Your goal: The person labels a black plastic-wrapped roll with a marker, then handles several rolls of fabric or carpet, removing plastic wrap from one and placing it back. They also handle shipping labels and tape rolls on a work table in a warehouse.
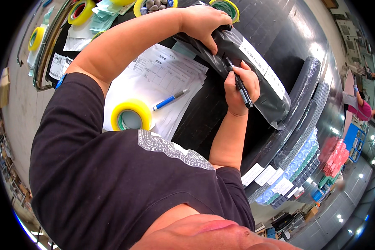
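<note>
My right hand (243, 89) is closed around a black marker pen (240, 85), its tip pointing at the dark plastic. Beneath it lies a long black mailing bag (275, 109) with a white printed label (258, 62) along its length. At the bag's far end, my left hand (206, 25) grips it, thumb pressed on the plastic and fingers curled over. A small black piece (225, 28), perhaps a cap, shows by those fingers; I cannot tell whether they hold it. Whether the marker tip touches the bag is unclear.
Left of the bag, printed sheets (166, 75) bear a blue pen (170, 100) and a yellow tape roll (131, 114). More tape rolls (80, 12) lie farther off. At right are long wrapped rolls (300, 93) and pink packages (336, 158). Another person (362, 109) is in the background.
</note>
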`<action>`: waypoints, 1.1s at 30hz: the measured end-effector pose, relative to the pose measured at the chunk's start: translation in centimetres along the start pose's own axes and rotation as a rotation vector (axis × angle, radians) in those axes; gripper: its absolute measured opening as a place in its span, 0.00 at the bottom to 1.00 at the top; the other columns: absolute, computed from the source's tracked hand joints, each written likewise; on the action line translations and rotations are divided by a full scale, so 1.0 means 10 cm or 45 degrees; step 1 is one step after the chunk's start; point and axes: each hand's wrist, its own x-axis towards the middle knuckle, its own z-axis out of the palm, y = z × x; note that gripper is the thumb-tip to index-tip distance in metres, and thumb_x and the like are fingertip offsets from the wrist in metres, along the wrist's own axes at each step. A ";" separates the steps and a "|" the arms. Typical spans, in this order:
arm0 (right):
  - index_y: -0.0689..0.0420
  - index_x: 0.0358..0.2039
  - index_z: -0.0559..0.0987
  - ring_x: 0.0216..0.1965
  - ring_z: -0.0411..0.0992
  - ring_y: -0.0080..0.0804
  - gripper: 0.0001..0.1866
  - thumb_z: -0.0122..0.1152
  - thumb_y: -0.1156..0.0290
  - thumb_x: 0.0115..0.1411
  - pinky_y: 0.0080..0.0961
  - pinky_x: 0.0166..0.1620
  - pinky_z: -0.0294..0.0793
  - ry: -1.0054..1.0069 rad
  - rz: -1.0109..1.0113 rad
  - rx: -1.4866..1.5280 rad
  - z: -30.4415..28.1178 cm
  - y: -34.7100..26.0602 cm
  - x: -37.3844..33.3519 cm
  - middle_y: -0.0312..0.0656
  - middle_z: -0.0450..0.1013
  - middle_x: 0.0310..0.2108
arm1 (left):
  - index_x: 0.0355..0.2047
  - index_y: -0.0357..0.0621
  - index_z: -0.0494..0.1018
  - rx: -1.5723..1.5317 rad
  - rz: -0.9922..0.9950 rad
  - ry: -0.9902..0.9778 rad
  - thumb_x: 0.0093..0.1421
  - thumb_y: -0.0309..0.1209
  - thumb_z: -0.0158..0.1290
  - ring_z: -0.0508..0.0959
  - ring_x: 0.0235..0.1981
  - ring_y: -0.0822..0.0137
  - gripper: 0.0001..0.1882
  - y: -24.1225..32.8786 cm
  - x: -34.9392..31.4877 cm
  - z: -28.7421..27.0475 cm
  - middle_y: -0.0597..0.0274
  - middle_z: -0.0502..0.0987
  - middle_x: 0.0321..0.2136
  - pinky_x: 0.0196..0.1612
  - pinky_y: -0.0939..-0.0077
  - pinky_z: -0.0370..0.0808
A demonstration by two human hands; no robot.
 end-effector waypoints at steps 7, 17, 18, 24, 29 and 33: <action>0.61 0.30 0.77 0.26 0.74 0.35 0.09 0.61 0.83 0.46 0.38 0.46 0.80 0.048 -0.006 0.044 -0.05 0.03 -0.02 0.42 0.73 0.23 | 0.57 0.43 0.68 -0.008 0.010 -0.006 0.39 0.39 0.72 0.73 0.55 0.53 0.43 -0.02 0.02 0.01 0.51 0.74 0.52 0.59 0.65 0.69; 0.60 0.32 0.76 0.26 0.73 0.36 0.11 0.61 0.84 0.45 0.35 0.40 0.82 0.212 0.058 0.057 -0.06 0.03 -0.18 0.42 0.72 0.24 | 0.56 0.46 0.69 -0.036 -0.015 0.000 0.38 0.39 0.72 0.74 0.53 0.53 0.43 -0.03 0.04 0.01 0.51 0.76 0.50 0.58 0.65 0.70; 0.61 0.33 0.76 0.25 0.73 0.36 0.12 0.60 0.84 0.46 0.35 0.40 0.82 0.248 0.123 0.120 -0.09 0.03 -0.19 0.42 0.72 0.24 | 0.56 0.46 0.69 -0.023 -0.004 0.020 0.38 0.39 0.72 0.74 0.53 0.53 0.43 -0.03 0.03 0.01 0.51 0.76 0.50 0.58 0.65 0.69; 0.61 0.33 0.76 0.27 0.73 0.38 0.11 0.61 0.83 0.47 0.37 0.44 0.81 0.238 0.107 -0.035 -0.12 0.00 -0.22 0.43 0.73 0.25 | 0.57 0.48 0.68 -0.041 -0.003 -0.002 0.39 0.40 0.71 0.73 0.55 0.52 0.43 -0.05 0.04 0.01 0.52 0.75 0.51 0.60 0.65 0.68; 0.60 0.32 0.76 0.24 0.72 0.33 0.11 0.60 0.83 0.45 0.37 0.45 0.80 0.171 -0.008 -0.096 -0.15 0.03 -0.22 0.40 0.72 0.23 | 0.56 0.45 0.69 0.024 0.060 0.048 0.38 0.46 0.71 0.76 0.52 0.54 0.44 -0.05 0.04 0.00 0.50 0.76 0.50 0.57 0.67 0.71; 0.59 0.31 0.76 0.23 0.71 0.32 0.11 0.61 0.83 0.44 0.37 0.45 0.80 0.111 -0.042 -0.100 -0.20 -0.01 -0.23 0.39 0.72 0.22 | 0.56 0.47 0.69 0.000 0.068 0.045 0.38 0.45 0.71 0.75 0.53 0.53 0.44 -0.07 0.03 0.00 0.51 0.76 0.50 0.57 0.66 0.70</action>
